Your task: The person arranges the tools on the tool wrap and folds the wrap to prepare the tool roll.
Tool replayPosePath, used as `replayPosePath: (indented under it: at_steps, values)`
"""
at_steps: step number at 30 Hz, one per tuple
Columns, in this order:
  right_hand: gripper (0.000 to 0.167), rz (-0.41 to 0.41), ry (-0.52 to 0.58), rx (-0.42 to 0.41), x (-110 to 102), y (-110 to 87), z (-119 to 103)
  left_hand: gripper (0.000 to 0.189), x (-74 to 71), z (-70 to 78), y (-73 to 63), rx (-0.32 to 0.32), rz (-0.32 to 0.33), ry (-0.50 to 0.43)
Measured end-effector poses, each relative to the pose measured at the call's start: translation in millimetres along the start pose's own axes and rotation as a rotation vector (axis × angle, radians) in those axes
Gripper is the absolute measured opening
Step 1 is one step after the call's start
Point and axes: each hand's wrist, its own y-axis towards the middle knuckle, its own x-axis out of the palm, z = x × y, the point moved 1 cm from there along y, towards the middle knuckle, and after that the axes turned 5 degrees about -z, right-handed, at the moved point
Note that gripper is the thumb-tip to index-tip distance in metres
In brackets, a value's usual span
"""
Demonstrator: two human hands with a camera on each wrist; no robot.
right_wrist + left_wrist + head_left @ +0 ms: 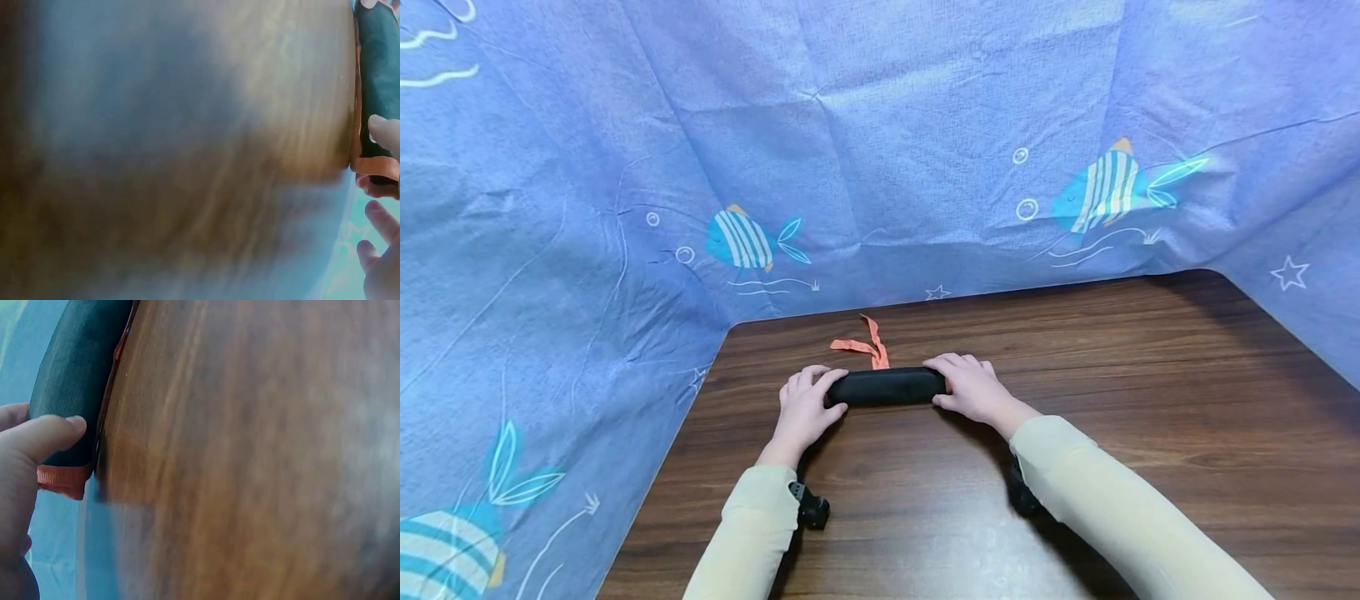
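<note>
A black cloth-like roll [887, 387] lies crosswise on the dark wooden table [910, 467], with orange ties [878, 346] trailing from its far side. My left hand [805, 408] holds the roll's left end, thumb on the near side and fingers over the far side. At the right end my right hand [976, 390] holds it in much the same way. Orange ribbed trim [65, 478] shows at the left end in the left wrist view. In the right wrist view, an orange edge [375, 166] sticks out beyond the thumb, and some fingers there are spread apart.
A blue curtain [887, 167] printed with striped fish hangs behind the table and along both sides. The table's far edge runs a short way beyond the ties. A small black wrist camera [811, 507] sits on the left forearm.
</note>
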Motion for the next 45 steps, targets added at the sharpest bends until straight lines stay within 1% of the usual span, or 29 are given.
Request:
replayPosePath:
  at_steps: [3,8,13,19,21,27,34,39,45]
  values:
    - [0.06,-0.002,0.008,0.023,-0.2,-0.1,2.9,0.053,-0.4,-1.0,0.3,-0.016,0.003,0.008]
    - [0.058,0.003,0.026,0.056,0.5,0.1,7.0,0.055,0.5,-2.8,1.8,-0.027,-0.01,0.014]
    - [0.058,0.013,0.028,0.062,1.7,-0.6,9.8,0.056,1.7,-3.4,1.8,-0.035,-0.029,0.008]
    - [0.054,0.015,0.055,0.078,2.5,-3.9,13.0,0.058,4.3,-3.0,-0.8,-0.066,-0.098,-0.021]
    - [0.051,0.021,0.065,0.076,2.4,-4.6,13.8,0.057,4.5,-3.0,-1.1,-0.07,-0.108,-0.037]
    - [0.05,0.023,0.068,0.068,0.9,-3.3,15.2,0.056,3.3,-4.2,-0.9,-0.09,-0.101,-0.056]
    - [0.054,0.012,0.079,0.085,3.2,-4.8,17.7,0.054,2.0,-6.8,-3.3,-0.106,-0.102,-0.07]
    - [0.053,0.012,0.056,0.066,2.5,-4.3,17.3,0.053,0.4,-7.1,-4.5,-0.112,-0.094,-0.094]
    - [0.053,0.016,0.042,0.049,0.4,-2.5,17.8,0.051,-0.3,-7.3,-2.6,-0.126,-0.081,-0.087]
